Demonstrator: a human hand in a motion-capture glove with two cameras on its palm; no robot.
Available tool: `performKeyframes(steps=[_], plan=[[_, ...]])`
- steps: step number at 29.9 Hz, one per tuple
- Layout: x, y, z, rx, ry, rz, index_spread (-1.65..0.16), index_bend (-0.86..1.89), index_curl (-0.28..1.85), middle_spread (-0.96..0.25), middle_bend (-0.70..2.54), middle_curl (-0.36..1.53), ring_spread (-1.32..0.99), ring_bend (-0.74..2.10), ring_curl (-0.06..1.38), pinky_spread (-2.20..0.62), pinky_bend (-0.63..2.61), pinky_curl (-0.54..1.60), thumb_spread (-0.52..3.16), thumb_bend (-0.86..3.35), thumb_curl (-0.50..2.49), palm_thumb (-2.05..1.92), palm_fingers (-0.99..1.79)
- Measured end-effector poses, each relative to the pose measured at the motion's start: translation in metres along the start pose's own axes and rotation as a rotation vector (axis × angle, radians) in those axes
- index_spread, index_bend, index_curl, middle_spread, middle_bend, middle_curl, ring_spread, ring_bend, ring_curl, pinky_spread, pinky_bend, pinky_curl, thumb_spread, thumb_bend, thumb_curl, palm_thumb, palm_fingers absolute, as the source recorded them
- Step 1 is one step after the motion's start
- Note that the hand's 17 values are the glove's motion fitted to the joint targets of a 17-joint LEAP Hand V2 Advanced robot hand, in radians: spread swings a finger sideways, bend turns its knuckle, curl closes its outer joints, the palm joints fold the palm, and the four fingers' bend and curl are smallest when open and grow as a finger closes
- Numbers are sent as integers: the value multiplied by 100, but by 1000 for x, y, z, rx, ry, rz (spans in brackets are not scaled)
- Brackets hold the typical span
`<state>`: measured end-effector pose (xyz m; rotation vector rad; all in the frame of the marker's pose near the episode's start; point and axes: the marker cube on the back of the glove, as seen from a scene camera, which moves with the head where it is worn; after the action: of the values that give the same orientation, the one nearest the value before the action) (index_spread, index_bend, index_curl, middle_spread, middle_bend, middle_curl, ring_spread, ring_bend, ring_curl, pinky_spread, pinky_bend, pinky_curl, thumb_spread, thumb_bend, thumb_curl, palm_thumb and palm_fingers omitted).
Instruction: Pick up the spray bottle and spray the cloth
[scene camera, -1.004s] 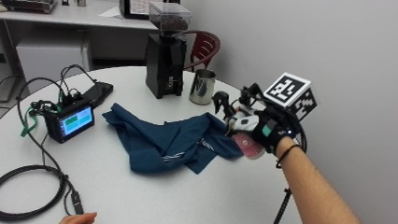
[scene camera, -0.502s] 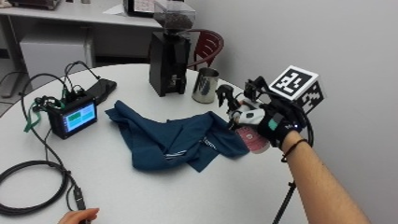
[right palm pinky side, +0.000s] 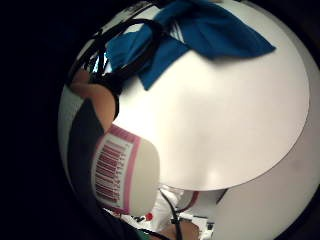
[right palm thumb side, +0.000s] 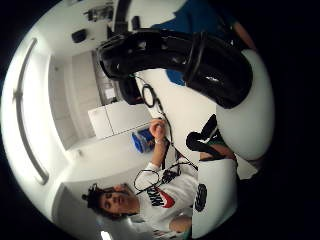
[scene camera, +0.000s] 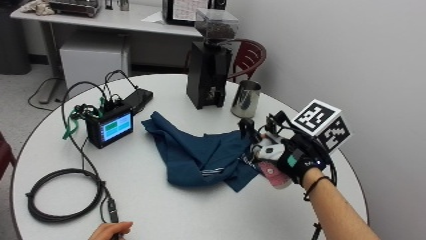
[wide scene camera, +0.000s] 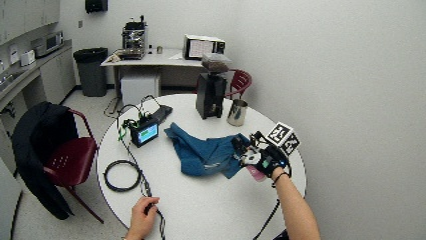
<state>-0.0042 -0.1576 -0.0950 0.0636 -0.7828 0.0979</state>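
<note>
Spray bottle (scene camera: 271, 172), pink-labelled plastic, in gloved right hand (scene camera: 293, 157) beside crumpled blue cloth (scene camera: 200, 152).

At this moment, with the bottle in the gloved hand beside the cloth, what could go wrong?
Spray aimed past the blue cloth could wet the small screen device and its cables just beyond. The spray bottle is tilted in the right hand, so it may spray poorly or hit the bare table.

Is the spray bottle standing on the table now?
No, the gloved right hand holds the spray bottle tilted, beside the blue cloth.
</note>
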Motion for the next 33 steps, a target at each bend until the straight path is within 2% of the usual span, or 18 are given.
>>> performKeyframes(steps=[6, 10, 24, 33], plan=[[-51, 7, -16, 138, -172, -242, -21, 10, 24, -10, 35, 53, -12, 52, 48, -4, 31, 41, 42, -3, 74, 102, 101], [-69, 4, -4, 175, -226, -343, -22, 9, 24, -10, 36, 53, -12, 52, 48, -2, 27, 40, 45, -2, 74, 103, 98], [-48, -48, 122, 73, -293, -435, -24, 8, 22, -11, 35, 52, -12, 54, 48, 1, 28, 39, 55, -2, 74, 103, 97], [-26, -62, 170, 21, -269, -460, -26, 8, 21, -11, 35, 52, -13, 55, 47, 1, 27, 39, 61, -2, 73, 103, 95]])
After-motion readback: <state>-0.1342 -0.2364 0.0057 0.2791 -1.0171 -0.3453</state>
